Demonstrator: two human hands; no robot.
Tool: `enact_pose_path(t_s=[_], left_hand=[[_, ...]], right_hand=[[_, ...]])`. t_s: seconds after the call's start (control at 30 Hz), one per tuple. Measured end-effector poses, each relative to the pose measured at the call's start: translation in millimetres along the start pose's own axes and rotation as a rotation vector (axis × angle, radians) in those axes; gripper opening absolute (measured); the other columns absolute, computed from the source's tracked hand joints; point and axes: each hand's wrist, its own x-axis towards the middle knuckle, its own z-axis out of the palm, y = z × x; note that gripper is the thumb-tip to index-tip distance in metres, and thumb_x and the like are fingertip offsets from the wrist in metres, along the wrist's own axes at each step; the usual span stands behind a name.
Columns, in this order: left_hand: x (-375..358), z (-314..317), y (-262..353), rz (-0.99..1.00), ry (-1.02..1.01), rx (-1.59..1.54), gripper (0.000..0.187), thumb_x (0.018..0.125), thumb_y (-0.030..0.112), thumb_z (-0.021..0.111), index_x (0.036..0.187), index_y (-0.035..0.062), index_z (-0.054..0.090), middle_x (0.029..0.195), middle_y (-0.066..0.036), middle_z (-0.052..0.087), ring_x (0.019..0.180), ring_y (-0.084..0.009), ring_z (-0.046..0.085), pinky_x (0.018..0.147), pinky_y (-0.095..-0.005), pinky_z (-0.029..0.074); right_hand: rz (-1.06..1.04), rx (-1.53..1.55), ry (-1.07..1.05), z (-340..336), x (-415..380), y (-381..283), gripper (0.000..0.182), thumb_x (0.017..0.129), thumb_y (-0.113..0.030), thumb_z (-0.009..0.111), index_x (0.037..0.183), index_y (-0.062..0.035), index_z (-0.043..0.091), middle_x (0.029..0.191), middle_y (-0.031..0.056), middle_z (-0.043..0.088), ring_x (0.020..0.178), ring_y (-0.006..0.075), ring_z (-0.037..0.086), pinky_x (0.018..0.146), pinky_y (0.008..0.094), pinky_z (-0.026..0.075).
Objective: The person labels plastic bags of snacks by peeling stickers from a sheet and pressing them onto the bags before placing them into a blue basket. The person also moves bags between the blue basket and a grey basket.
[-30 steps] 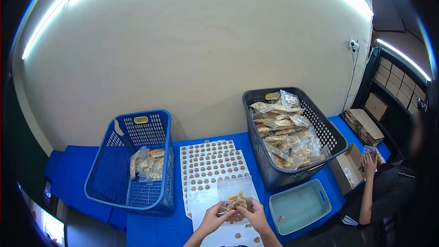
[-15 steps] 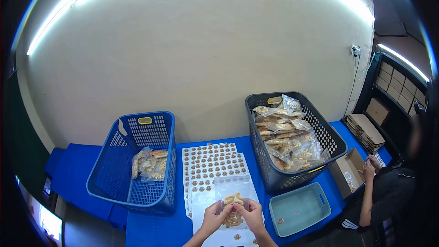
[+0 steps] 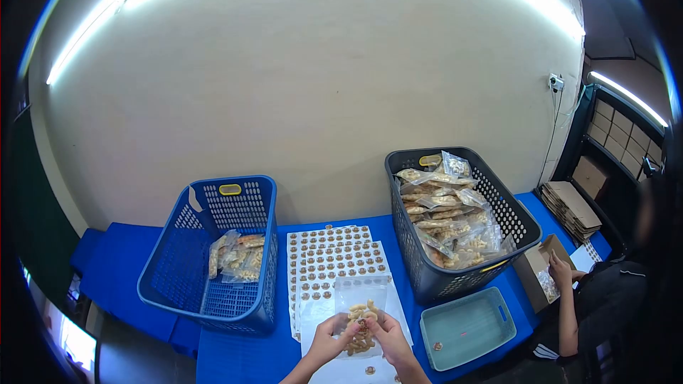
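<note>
A clear plastic bag of pale curled snacks (image 3: 363,307) is held over the white sheets in the middle of the table. My left hand (image 3: 333,338) grips its left side, and my right hand (image 3: 388,334) grips the right side, thumbs on the front. Between the thumbs, a small round brown sticker shows on the bag. Beneath and behind lie sheets of round brown stickers (image 3: 334,259). Part of the nearest sheet has lost its stickers, with one loose sticker (image 3: 370,370) near its front edge.
A blue basket (image 3: 267,277) at left holds a few snack bags; a dark basket (image 3: 434,281) at right is heaped with them. A shallow green tray (image 3: 466,341) stands in front of the dark basket. At far right, a person reaches over an open cardboard box (image 3: 530,270).
My thumbs have moved apart, uncovering the sticker on the bag. The view has shifted slightly. At right, the other person's hand has moved over toward the cardboard box.
</note>
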Motion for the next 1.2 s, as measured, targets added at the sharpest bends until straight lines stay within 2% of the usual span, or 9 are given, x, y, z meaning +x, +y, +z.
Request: enact_pose_path(t_s=[0.2,0.43,0.53,0.63,0.73,0.83,0.93,1.07,1.2], left_hand=[[2,-5,5,0.087,0.132,0.202,0.025,0.077,0.023,0.064,0.074,-0.0023,0.062,0.063,-0.009,0.061,0.059,-0.0107,0.057,0.054,-0.0243,0.044],[0,-15,6,-0.022,0.168,0.141,0.024,0.078,0.02,0.063,0.08,-0.0039,0.062,0.069,-0.008,0.062,0.066,-0.0102,0.058,0.059,-0.0232,0.044],[8,-19,-3,0.018,0.222,-0.181,0.02,0.081,0.017,0.06,0.083,-0.0022,0.062,0.077,-0.008,0.063,0.073,-0.0097,0.058,0.064,-0.0221,0.044],[11,-34,5,0.08,0.195,-0.161,0.018,0.084,0.016,0.056,0.084,-0.0003,0.062,0.084,-0.007,0.062,0.076,-0.0096,0.057,0.065,-0.0218,0.043],[8,-39,8,0.103,0.163,0.124,0.014,0.082,0.013,0.056,0.083,-0.0002,0.062,0.077,-0.006,0.061,0.07,-0.0106,0.057,0.061,-0.0224,0.042],[6,-35,11,0.201,0.095,0.308,0.011,0.08,0.01,0.057,0.08,-0.0002,0.061,0.074,-0.009,0.059,0.066,-0.016,0.057,0.06,-0.0244,0.043],[4,-24,6,0.325,-0.019,0.34,0.011,0.078,0.01,0.058,0.075,0.0002,0.062,0.073,-0.011,0.059,0.062,-0.0228,0.056,0.059,-0.0288,0.043],[-1,-14,13,0.322,0.226,0.346,0.009,0.074,0.008,0.062,0.068,0.0013,0.06,0.06,-0.008,0.056,0.055,-0.0216,0.054,0.057,-0.0297,0.04],[0,-19,14,0.536,0.351,0.52,0.012,0.072,0.009,0.064,0.061,0.0065,0.057,0.056,-0.003,0.053,0.049,-0.017,0.049,0.051,-0.029,0.032]], right_hand=[[-0.011,-0.14,-0.069,7,-7,-1,0.037,0.08,-0.004,0.059,0.113,0.0035,0.044,0.104,0.0089,0.055,0.093,0.0135,0.054,0.081,0.0262,0.044],[-0.09,-0.245,-0.116,8,-7,11,0.035,0.079,-0.005,0.06,0.109,0.0041,0.045,0.102,0.0083,0.054,0.092,0.0121,0.054,0.079,0.0248,0.044],[-0.037,-0.175,-0.111,10,-8,13,0.036,0.079,-0.002,0.059,0.111,0.0027,0.044,0.102,0.0067,0.054,0.095,0.0125,0.052,0.082,0.026,0.043],[-0.039,-0.343,-0.2,4,-7,23,0.041,0.075,-0.004,0.064,0.111,0.001,0.044,0.104,0.0071,0.052,0.099,0.0141,0.05,0.085,0.0282,0.042],[-0.252,-0.436,-0.059,7,-1,13,0.051,0.07,-0.009,0.071,0.112,-0.0016,0.044,0.106,0.0077,0.051,0.101,0.0161,0.049,0.086,0.0296,0.04],[-0.652,-1.098,0.118,10,1,-36,0.044,0.065,-0.018,0.074,0.101,-0.0019,0.053,0.096,0.0099,0.055,0.085,0.0216,0.054,0.076,0.0314,0.042],[-0.738,-1.265,-0.132,9,2,-40,0.025,0.07,-0.017,0.07,0.084,0.0,0.058,0.077,0.009,0.056,0.07,0.0226,0.054,0.065,0.0311,0.042],[-0.64,-1.076,-0.149,21,2,-24,0.014,0.077,-0.011,0.061,0.074,0.002,0.056,0.065,0.0095,0.054,0.056,0.0196,0.052,0.053,0.0279,0.04],[-0.562,-0.959,-0.148,25,-1,-16,0.014,0.078,-0.009,0.06,0.071,0.0027,0.057,0.062,0.0086,0.053,0.055,0.0156,0.052,0.052,0.0265,0.04]])
